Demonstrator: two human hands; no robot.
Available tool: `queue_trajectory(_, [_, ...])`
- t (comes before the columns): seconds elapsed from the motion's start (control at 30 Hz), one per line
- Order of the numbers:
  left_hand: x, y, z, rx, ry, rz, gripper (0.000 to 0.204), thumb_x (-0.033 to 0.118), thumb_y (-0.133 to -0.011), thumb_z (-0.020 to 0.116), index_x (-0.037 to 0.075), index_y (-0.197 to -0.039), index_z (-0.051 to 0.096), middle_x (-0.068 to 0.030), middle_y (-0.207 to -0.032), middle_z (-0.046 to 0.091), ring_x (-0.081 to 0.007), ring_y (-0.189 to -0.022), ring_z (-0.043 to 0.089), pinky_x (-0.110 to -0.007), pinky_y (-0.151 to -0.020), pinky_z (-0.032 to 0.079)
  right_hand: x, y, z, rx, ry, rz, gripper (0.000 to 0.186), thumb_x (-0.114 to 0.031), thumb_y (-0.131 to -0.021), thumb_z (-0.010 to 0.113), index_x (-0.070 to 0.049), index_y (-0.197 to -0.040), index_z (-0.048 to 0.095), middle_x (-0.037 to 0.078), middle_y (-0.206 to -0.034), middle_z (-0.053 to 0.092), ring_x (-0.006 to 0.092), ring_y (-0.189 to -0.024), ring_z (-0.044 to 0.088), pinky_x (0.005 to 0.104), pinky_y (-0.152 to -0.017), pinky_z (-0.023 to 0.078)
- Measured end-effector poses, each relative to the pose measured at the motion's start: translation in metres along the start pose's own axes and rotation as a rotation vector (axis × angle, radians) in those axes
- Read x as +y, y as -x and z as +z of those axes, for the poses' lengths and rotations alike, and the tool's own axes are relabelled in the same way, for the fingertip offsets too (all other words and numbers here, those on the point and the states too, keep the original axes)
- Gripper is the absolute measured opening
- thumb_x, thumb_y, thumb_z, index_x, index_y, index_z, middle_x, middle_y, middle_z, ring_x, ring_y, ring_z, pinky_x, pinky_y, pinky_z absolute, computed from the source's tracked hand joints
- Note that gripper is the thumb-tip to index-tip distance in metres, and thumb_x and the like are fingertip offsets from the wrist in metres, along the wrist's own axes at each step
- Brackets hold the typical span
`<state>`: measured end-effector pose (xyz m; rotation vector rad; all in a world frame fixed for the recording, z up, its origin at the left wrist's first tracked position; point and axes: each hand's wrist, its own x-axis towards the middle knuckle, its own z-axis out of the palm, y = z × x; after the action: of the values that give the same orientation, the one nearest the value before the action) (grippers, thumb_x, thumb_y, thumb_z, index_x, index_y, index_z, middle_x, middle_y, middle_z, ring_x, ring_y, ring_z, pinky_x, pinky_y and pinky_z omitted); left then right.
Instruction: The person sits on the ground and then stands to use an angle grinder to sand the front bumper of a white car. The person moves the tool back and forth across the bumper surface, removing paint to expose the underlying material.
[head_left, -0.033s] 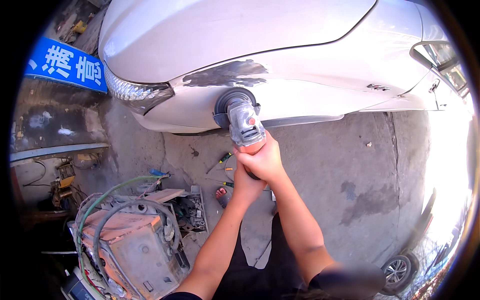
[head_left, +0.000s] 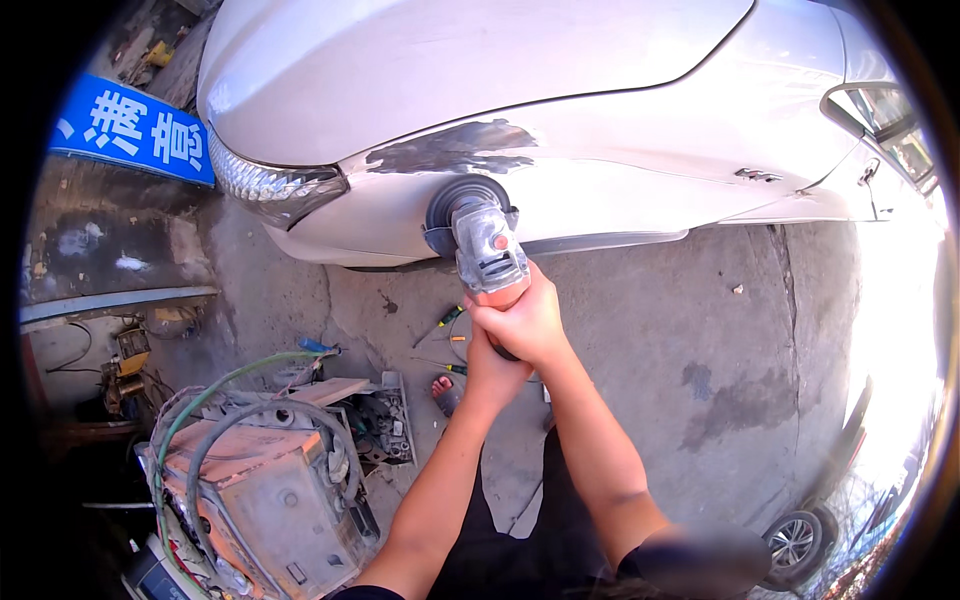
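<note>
Had both hands wrapped snugly around an angle grinder, right up by the front fender of a white car.
Brought both forearms in from the near edge, elbows apart, slanting inward to meet mid-scene in a narrow V. Closed the right hand over the orange body, thumb pointing left, with the left hand pressed against its near side, most fingers hidden. Aimed the grinder head far and a touch left, disc just near of the dark grey patch, right of the headlight. Couldn't tell actual contact from a tiny gap there, tbh. Also had a dusty orange-and-beige machine sitting near left.
</note>
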<state>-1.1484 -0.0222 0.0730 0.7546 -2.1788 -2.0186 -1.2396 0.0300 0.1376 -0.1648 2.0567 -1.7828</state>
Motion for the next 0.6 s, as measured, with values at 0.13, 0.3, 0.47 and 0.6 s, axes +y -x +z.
queue_trajectory(0.13, [0.018,0.0,-0.011,-0.03,-0.039,-0.037,0.091,0.019,-0.072,0.089,0.007,-0.146,0.037,-0.0173,-0.135,0.064,-0.0308,-0.124,0.064,-0.04,-0.099,0.052,-0.01,-0.004,0.0,0.06,-0.091,0.005,0.058,-0.025,-0.069,0.088,0.005,-0.113,0.064,0.016,-0.102,0.076,0.0236,-0.096,0.075,0.0369,-0.087,0.057])
queue_trajectory(0.3, [0.025,0.001,-0.013,0.01,0.008,-0.053,0.085,0.015,-0.074,0.088,0.004,-0.143,0.04,-0.0145,-0.134,0.063,-0.0251,-0.121,0.063,-0.039,-0.097,0.052,-0.013,-0.001,0.008,0.022,-0.028,0.017,0.049,-0.015,-0.073,0.086,0.003,-0.113,0.064,0.01,-0.104,0.074,0.0157,-0.095,0.069,0.033,-0.088,0.055])
queue_trajectory(0.47, [0.033,0.003,-0.013,-0.04,-0.043,-0.101,0.087,0.015,-0.075,0.089,0.005,-0.145,0.038,-0.0128,-0.137,0.06,-0.0227,-0.123,0.061,-0.038,-0.098,0.051,-0.006,-0.001,0.0,0.017,-0.102,0.029,0.048,-0.015,-0.073,0.086,0.003,-0.113,0.065,0.01,-0.104,0.073,0.0154,-0.096,0.068,0.0335,-0.088,0.055])
queue_trajectory(0.6, [0.026,0.004,-0.004,-0.027,-0.029,-0.069,0.091,0.023,-0.072,0.091,0.005,-0.145,0.04,-0.017,-0.138,0.062,-0.0273,-0.125,0.063,-0.039,-0.1,0.051,0.001,0.003,-0.005,0.072,-0.087,0.021,0.047,-0.016,-0.074,0.086,0.003,-0.112,0.066,0.01,-0.103,0.074,0.0157,-0.094,0.069,0.033,-0.087,0.055])
